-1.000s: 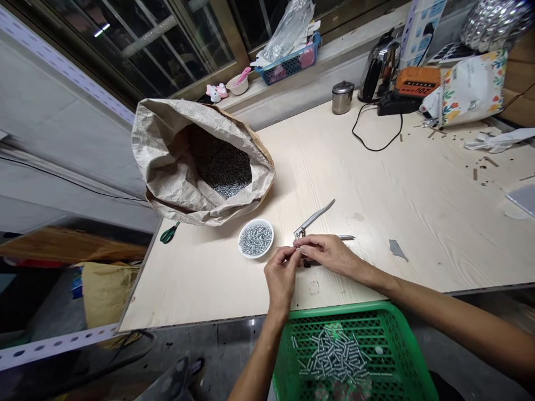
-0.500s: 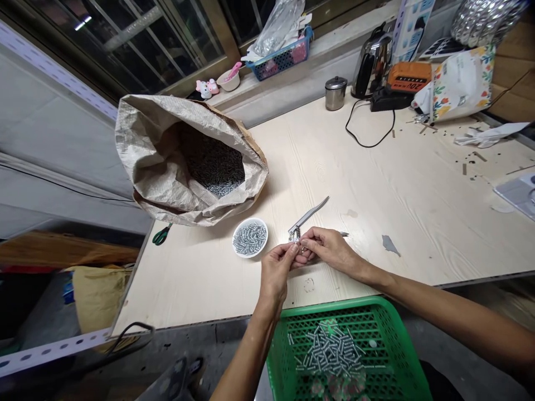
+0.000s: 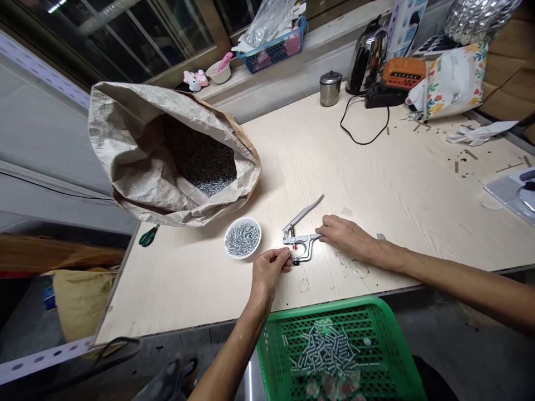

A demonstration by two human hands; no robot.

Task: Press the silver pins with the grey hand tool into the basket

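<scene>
Hands w/ pliers [image 3: 299,243] between: L hand [image 3: 268,268] pinched shut at head, R hand [image 3: 345,236] flat on handle.

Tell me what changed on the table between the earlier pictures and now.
The hands, earlier pinched together above the pliers, have parted. The right hand moved right and now rests on the lower handle. The left hand dropped to the pliers' head, fingertips curled there; whether it holds a small part cannot be told. The sack, dish of metal parts, scissors and green basket stayed put.
</scene>
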